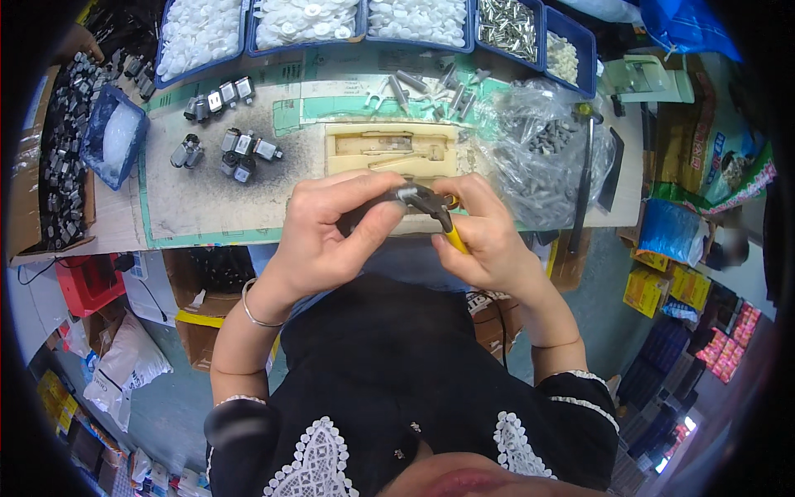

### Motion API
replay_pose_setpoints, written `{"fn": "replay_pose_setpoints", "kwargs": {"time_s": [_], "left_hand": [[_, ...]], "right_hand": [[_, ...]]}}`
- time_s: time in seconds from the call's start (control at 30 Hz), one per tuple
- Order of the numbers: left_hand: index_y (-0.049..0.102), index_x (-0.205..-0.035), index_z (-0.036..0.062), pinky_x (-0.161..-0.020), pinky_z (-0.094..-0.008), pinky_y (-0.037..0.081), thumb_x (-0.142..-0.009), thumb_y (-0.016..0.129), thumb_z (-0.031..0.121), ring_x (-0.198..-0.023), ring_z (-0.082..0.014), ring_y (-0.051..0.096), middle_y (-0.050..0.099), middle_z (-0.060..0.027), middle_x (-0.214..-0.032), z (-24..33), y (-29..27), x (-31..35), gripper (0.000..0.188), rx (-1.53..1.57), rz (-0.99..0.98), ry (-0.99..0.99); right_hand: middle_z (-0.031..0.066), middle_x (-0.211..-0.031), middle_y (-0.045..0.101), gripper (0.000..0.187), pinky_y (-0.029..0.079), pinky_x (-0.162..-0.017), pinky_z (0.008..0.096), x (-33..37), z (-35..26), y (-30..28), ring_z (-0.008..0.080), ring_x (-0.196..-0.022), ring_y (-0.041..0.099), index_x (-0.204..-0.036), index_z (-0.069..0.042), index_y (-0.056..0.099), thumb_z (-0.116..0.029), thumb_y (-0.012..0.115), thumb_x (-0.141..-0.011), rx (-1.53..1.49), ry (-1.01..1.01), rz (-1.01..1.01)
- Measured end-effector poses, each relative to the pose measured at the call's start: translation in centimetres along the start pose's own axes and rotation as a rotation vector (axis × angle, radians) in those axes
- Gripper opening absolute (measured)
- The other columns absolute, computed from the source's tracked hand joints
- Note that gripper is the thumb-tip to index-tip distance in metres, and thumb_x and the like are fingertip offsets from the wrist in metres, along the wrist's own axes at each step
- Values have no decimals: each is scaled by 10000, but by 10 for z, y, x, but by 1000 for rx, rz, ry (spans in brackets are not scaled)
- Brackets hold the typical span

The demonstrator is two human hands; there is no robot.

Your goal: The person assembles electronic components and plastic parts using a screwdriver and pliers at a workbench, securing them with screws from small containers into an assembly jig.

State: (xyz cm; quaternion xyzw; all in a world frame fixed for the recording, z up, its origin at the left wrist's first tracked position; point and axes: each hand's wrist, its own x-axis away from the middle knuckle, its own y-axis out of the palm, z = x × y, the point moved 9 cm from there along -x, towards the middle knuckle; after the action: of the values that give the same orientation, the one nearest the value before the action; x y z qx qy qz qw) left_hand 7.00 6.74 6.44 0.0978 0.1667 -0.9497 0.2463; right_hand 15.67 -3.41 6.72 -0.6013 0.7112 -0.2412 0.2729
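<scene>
My left hand (327,224) is closed on a dark grey part (354,217), pinched between thumb and fingers. A pale, ridged end of that part shows beside the jaws of the pliers. My right hand (489,240) grips the pliers (455,238), which have yellow handles and a dark head. The jaws meet or touch the part's end; whether they are clamped on it I cannot tell. Just beyond both hands, a cream fixture block (348,147) with recessed slots lies on the table.
Blue bins of white plastic pieces (310,21) and metal pins (507,29) line the back. Small motors (240,153) lie at left, near a full box of motors (62,157). Grey parts (400,93) lie behind the fixture. A clear bag (530,182) and a black-handled hammer (582,195) are at right.
</scene>
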Motion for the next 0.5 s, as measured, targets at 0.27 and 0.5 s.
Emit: {"fn": "replay_pose_setpoints", "kwargs": {"time_s": [0.27, 0.5], "left_hand": [[488, -1052, 9, -537, -236, 459, -967, 437, 250, -659, -124, 548, 536, -79, -906, -57, 9, 8, 260, 1159, 206, -526], [432, -1004, 25, -476, -248, 507, -971, 424, 345, -624, -168, 586, 566, -115, -842, -78, 4, 13, 322, 1180, 338, -652]], "right_hand": [[241, -1018, 502, 287, 413, -821, 403, 14, 50, -43, 375, -911, 526, -729, 74, 538, -188, 542, -844, 142, 365, 276], [206, -954, 527, 284, 458, -743, 433, 11, 66, -32, 360, -870, 550, -832, 39, 569, -240, 617, -824, 894, 520, 118]]}}
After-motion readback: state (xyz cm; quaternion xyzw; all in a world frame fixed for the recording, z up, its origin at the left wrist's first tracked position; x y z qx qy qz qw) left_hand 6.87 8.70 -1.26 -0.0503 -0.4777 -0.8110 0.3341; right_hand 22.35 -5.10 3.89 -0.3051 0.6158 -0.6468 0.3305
